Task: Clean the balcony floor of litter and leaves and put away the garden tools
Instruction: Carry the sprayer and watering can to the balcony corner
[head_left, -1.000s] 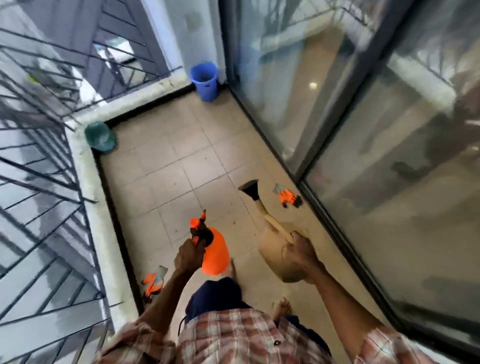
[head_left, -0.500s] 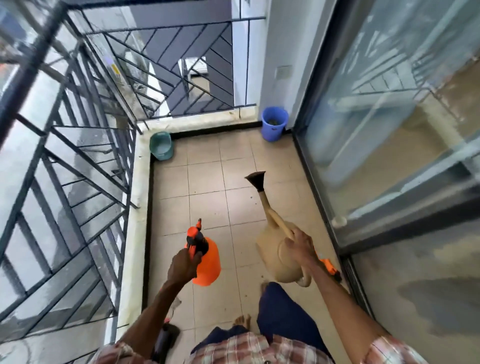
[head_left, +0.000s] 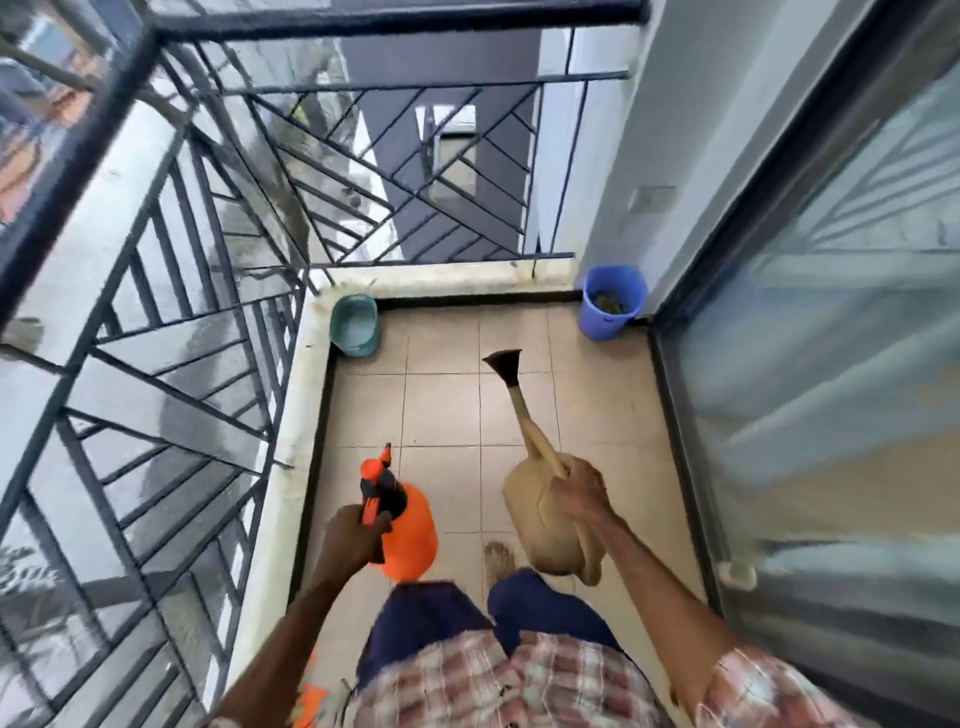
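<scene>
Two hands were in view, each carrying one garden tool. The left hand (head_left: 353, 540), low and left of centre, was curled round the black-and-orange head of the single orange sprayer (head_left: 410, 530). The right hand (head_left: 579, 493), just right of centre, gripped the handle of the one tan watering can (head_left: 540, 519), whose black-tipped spout pointed up the frame.

Two containers stood at the far end of the tiled floor (head_left: 441, 405): one teal basin (head_left: 355, 325) in the left corner and one blue bucket (head_left: 613, 304) in the right corner, with something dark inside.

A pale curb (head_left: 291, 467) under the dark railing (head_left: 171, 312) bounded the floor on the left, and the glass door (head_left: 831, 338) bounded it on the right. Bare tiles ran between the tools and the two containers. One bare foot (head_left: 498, 558) showed between the sprayer and the can.
</scene>
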